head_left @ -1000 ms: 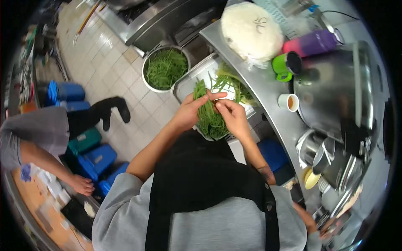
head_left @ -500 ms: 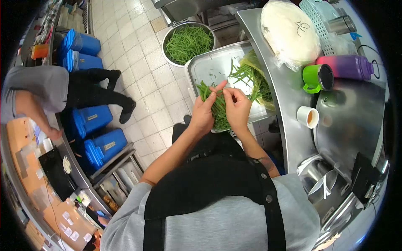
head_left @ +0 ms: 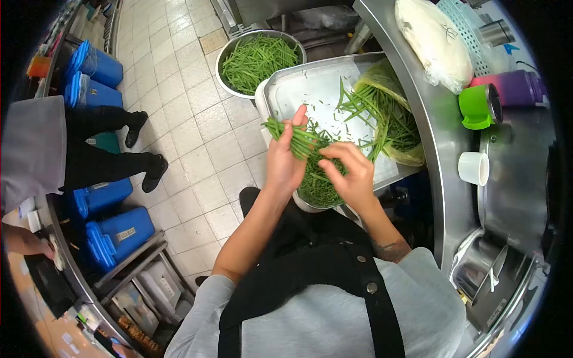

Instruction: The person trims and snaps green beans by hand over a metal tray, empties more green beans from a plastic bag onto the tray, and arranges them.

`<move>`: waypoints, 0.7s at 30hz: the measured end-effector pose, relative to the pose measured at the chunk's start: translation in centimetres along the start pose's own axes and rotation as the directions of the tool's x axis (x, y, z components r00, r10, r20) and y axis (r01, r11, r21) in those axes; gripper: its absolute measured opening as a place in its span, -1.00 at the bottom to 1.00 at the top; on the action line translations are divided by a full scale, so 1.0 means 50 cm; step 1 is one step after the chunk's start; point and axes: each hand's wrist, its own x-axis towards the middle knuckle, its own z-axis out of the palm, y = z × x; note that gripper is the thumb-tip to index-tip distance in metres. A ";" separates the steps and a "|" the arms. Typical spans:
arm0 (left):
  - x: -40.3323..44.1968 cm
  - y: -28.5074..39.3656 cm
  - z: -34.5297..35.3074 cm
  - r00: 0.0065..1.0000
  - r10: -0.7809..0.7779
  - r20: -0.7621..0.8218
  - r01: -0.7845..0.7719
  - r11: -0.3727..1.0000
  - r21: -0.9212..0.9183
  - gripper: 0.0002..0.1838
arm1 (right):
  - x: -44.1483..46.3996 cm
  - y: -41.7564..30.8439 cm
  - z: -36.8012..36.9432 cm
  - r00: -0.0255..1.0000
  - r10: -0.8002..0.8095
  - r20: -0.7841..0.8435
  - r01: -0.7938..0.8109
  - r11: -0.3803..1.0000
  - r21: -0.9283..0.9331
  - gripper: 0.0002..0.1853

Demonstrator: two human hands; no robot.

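A bunch of green beans lies across my left hand, gripped under the thumb with the fingers stretched out behind. My right hand is just to the right, fingers curved, with a small gap between thumb tip and index tip; I see nothing in it. Below both hands, a container holds a heap of short green bean pieces. Behind it is a metal tray with scattered bits. On its right side, an open yellowish plastic bag spills long beans.
A round metal bowl full of beans stands beyond the tray. To the right, a steel counter carries a green mug, a white cup and a wrapped white bundle. A person stands at left near blue bins.
My right hand has drawn away from the bunch, down and to the right, its pinch loosened. The left hand has turned palm up, still with the beans. My view has shifted.
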 end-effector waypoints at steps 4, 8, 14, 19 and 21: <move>-0.020 -0.046 -0.013 0.994 0.084 0.075 -0.078 0.993 -0.088 -0.82 | -0.032 0.029 0.030 1.000 -0.010 0.007 0.010 1.000 0.010 -0.83; -0.064 -0.081 -0.036 0.976 0.181 0.124 -0.175 0.983 -0.059 -0.80 | -0.072 0.056 0.028 0.995 0.070 0.065 -0.074 0.995 0.067 -0.87; -0.156 -0.129 -0.018 0.957 0.255 0.138 -0.271 0.956 0.110 -0.77 | -0.160 0.037 -0.012 0.999 -0.038 -0.003 0.038 0.997 0.072 -0.91; -0.232 -0.167 0.027 0.953 0.277 0.124 -0.300 0.922 0.245 -0.78 | -0.204 0.022 -0.044 0.973 0.056 -0.225 -0.004 0.974 0.227 -0.95; -0.248 -0.182 0.018 0.915 0.369 0.163 -0.403 0.834 0.376 -0.82 | -0.212 0.010 -0.054 0.967 -0.051 -0.248 0.087 0.987 0.135 -0.95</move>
